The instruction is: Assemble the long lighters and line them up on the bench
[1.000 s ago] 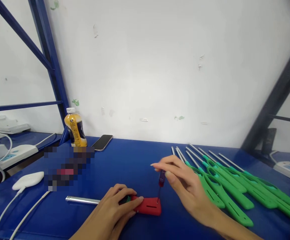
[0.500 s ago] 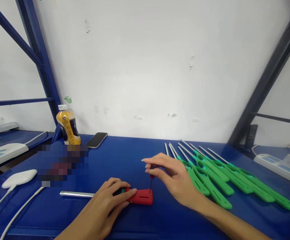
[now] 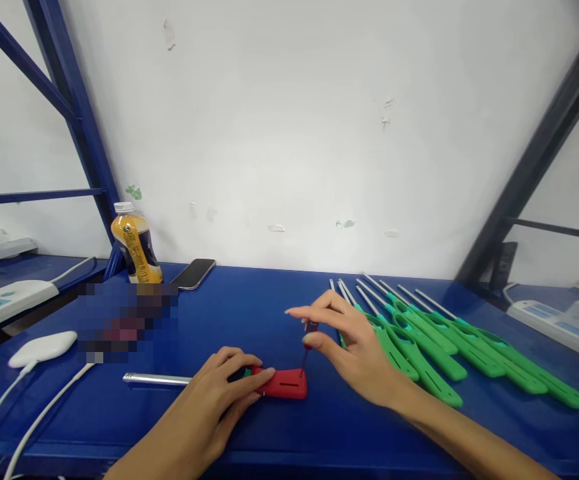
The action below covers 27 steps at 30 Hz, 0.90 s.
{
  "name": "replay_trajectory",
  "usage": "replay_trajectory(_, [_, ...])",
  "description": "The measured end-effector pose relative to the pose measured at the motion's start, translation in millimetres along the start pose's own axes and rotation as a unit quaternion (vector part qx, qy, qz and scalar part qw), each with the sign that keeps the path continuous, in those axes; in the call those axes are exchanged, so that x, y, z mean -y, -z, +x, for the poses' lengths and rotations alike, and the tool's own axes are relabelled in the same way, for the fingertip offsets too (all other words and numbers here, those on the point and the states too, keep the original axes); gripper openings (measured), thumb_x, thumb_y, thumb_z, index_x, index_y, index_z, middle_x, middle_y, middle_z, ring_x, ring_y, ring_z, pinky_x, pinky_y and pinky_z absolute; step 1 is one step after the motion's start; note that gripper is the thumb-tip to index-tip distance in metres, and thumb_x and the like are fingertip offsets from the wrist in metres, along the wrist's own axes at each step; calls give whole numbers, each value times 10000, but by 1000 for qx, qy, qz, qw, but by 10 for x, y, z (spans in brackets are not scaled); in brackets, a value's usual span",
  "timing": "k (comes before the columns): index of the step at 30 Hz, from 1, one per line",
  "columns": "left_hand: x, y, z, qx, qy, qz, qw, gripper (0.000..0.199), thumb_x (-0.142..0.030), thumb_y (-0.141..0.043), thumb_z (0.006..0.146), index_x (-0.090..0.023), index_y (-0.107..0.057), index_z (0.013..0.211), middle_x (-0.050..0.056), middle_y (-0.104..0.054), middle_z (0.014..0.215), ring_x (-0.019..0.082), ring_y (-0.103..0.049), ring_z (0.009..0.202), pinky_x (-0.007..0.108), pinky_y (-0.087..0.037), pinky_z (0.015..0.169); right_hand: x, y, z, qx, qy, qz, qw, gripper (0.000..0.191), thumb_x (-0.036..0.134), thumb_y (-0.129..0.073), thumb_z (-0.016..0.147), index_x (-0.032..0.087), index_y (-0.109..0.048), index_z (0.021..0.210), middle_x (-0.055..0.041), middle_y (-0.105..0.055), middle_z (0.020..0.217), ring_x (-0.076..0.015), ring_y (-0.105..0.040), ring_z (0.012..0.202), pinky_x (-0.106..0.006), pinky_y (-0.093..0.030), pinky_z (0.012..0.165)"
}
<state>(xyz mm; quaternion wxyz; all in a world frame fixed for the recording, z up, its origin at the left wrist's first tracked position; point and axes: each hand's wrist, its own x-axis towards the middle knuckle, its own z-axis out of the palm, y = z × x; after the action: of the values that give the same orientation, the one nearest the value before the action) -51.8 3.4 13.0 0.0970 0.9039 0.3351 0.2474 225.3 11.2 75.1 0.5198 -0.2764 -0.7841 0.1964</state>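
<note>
A red lighter (image 3: 284, 384) with a long metal tube lies flat on the blue table (image 3: 249, 300), its tube pointing left. My left hand (image 3: 219, 393) grips it around the middle, with fingers over the red handle. My right hand (image 3: 344, 340) pinches a small screwdriver (image 3: 311, 335) with a dark red handle. The screwdriver stands nearly upright, its tip at the right end of the red handle. Several green lighters (image 3: 424, 360) lie fanned out to the right of my right hand.
A yellow bottle (image 3: 136, 247) and a phone (image 3: 196, 273) are at the back left. A white charger (image 3: 44, 349) with cables lies at the left, near a blurred patch. Power strips (image 3: 562, 327) sit beyond the right-hand frame post.
The camera view has shifted slightly. My right fingers have changed their pose around the screwdriver, which now leans a little more. My left hand keeps its hold on the red lighter.
</note>
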Motion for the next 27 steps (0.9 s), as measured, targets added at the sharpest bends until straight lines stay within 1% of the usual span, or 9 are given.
replay_trajectory(3, [-41, 31, -11, 10, 8, 2, 1000, 471, -218, -507, 1134, -464, -559, 1532, -10, -662, 1408, 225, -579, 1287, 405, -577, 1101, 35, 26, 17, 52, 8, 13, 999, 390, 204, -518, 1135, 366, -714, 1431, -36, -768, 1194, -162, -739, 1045, -296, -622, 880])
replay_trajectory(5, [-64, 45, -15, 19, 18, 5, 1000, 477, -210, -515, 1130, -454, -559, 1538, -6, -655, 1423, 223, -569, 1305, 396, -569, 1113, 12, 28, 21, 48, 12, 19, 999, 381, 171, -569, 1114, 378, -734, 1389, -6, -794, 1115, -142, -753, 988, -262, -623, 852])
replay_trajectory(9, [-96, 59, -6, 35, 35, 3, 999, 480, -205, -504, 1133, -439, -558, 1548, 7, -648, 1434, 230, -558, 1320, 410, -562, 1123, -83, 9, -35, -20, 32, 3, 999, 352, 224, -810, 982, 393, -788, 1290, 8, -724, 983, -138, -693, 869, -248, -601, 794])
replay_trajectory(11, [-110, 69, 4, 42, 39, -1, 998, 479, -210, -501, 1135, -435, -552, 1554, 6, -650, 1429, 229, -553, 1322, 414, -554, 1134, -94, 1, -71, -13, 33, -7, 999, 364, 249, -730, 1041, 390, -749, 1377, -24, -734, 1085, -161, -708, 941, -274, -615, 823])
replay_trajectory(14, [-133, 94, 12, 50, 45, -5, 998, 459, -209, -499, 1135, -426, -574, 1533, 4, -648, 1427, 226, -549, 1319, 417, -552, 1139, -72, -15, -85, 24, 14, 6, 1000, 442, 178, -501, 1134, 400, -665, 1479, -32, -771, 1224, -171, -747, 1061, -292, -636, 870])
replay_trajectory(19, [-147, 128, 9, 58, 44, -6, 997, 502, -183, -499, 1129, -443, -548, 1557, 5, -648, 1420, 224, -548, 1312, 429, -542, 1151, -66, -28, -54, -43, 45, -25, 998, 279, 245, -765, 1017, 391, -799, 1253, 8, -735, 972, -146, -703, 860, -252, -609, 766])
replay_trajectory(21, [-144, 127, 12, 59, 44, -7, 997, 520, -187, -497, 1132, -457, -522, 1575, 2, -646, 1419, 222, -548, 1307, 419, -548, 1139, -59, -18, -56, -26, 46, -48, 997, 290, 282, -699, 1064, 381, -776, 1326, -16, -723, 1038, -149, -697, 894, -254, -604, 773])
replay_trajectory(24, [-140, 112, 11, 54, 44, -10, 998, 514, -205, -498, 1137, -469, -513, 1577, -3, -640, 1420, 225, -542, 1307, 414, -551, 1127, -41, -7, -65, 33, 16, -24, 999, 418, 196, -501, 1139, 393, -683, 1459, -29, -763, 1207, -154, -736, 1045, -257, -619, 855])
replay_trajectory(27, [-139, 97, -4, 51, 44, -11, 998, 507, -203, -493, 1138, -470, -521, 1569, -6, -637, 1419, 229, -535, 1307, 434, -540, 1139, -37, -6, -57, 9, 20, -2, 1000, 360, 188, -654, 1079, 419, -750, 1339, 7, -794, 1060, -150, -751, 951, -249, -623, 819])
